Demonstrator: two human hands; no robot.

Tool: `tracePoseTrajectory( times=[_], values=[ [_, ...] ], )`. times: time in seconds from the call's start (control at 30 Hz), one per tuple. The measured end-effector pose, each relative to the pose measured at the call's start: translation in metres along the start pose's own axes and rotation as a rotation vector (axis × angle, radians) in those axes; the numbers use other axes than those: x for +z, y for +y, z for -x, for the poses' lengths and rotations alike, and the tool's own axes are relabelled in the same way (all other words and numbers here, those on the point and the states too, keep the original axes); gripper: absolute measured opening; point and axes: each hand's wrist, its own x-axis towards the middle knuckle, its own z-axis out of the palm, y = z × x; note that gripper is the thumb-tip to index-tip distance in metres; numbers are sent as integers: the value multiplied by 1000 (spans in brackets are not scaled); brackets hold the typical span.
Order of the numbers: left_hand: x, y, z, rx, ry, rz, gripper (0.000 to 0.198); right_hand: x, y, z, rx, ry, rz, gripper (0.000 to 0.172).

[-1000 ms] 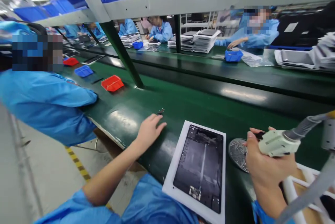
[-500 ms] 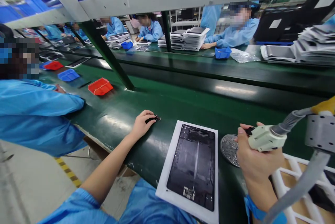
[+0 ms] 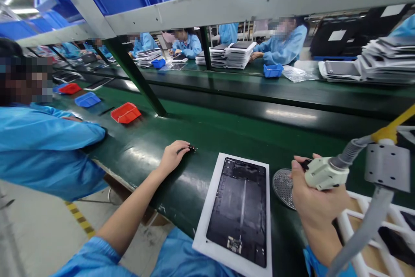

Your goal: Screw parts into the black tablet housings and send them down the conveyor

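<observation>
On the green bench, my left hand [image 3: 174, 157] has its fingers closed on a small dark part [image 3: 192, 149] with shiny bits at its end. My right hand [image 3: 319, 199] grips a pale electric screwdriver [image 3: 326, 173], whose tip is hidden behind the fingers. Between my hands lies an opened tablet [image 3: 240, 208], its dark inside facing up, in a white foam tray [image 3: 210, 195]. A round perforated metal plate [image 3: 283, 187] sits just left of my right hand, partly covered by it.
A grey cable arm [image 3: 372, 221] runs past my right forearm, beside a white divided tray [image 3: 359, 225]. Ahead on the left stand a red bin [image 3: 126, 113] and a slanting green post [image 3: 136, 78]. A co-worker in blue [image 3: 42, 147] sits at left. An overhead shelf [image 3: 227, 2] holds blue bins.
The view has tilted slightly, so most of the scene sits a little lower. Both hands keep their holds, and the tablet stays in place on its tray.
</observation>
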Motion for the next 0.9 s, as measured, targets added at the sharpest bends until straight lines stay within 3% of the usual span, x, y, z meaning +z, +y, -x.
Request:
tracePoseTrajectory(
  times=[0.23,0.47,0.6,0.73,0.83,0.9],
  values=[
    [-32,4,-29,107,-157,-115,32,1,-10,-4,23,9,-30,38],
    [-32,-7,-60,188,-470,-116,36,0,-17,-3,57,14,-65,34],
    [-31,13,-96,257,-559,-102,40,0,-15,-2,37,8,-36,35],
    [-7,65,-122,269,-519,41,32,1,-12,-2,36,6,-38,34],
    [34,113,-121,161,-454,271,19,1,-10,-3,50,7,-58,36],
    [68,144,-114,30,-498,436,14,1,-9,-3,58,18,-61,37]
  ],
)
